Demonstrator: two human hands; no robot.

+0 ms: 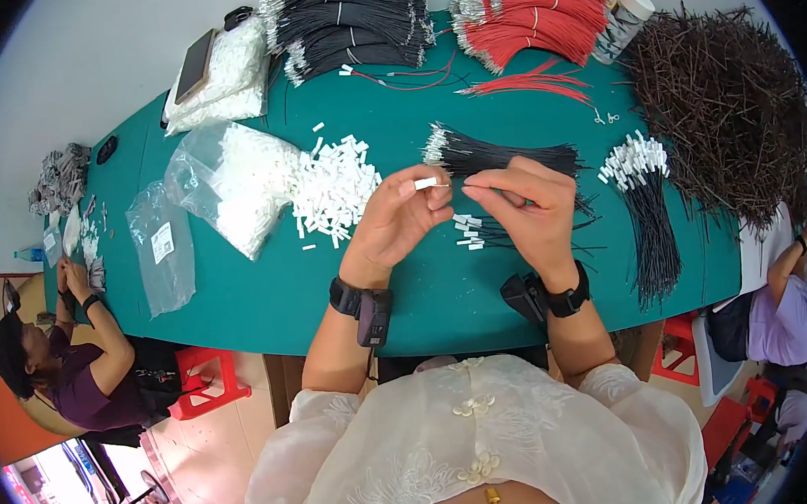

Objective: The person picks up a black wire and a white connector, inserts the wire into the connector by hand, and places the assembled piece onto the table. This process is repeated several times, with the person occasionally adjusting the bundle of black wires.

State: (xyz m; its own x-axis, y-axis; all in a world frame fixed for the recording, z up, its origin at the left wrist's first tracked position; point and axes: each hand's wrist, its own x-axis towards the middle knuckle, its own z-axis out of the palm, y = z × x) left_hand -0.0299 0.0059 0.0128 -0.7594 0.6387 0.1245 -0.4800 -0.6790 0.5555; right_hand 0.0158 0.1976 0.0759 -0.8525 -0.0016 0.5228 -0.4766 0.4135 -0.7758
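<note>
Head view: left hand (399,216) pinches white connector (426,183); right hand (528,206) pinches black wire (474,188).

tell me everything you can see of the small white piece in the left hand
The white piece is a tiny, oblong block that looks like plastic, much like those in the loose white pile on the green table. It lies roughly level, pinched at one end by the left hand fingertips, held above the table. Its free end points at the right hand, which pinches something too thin to make out.
</note>
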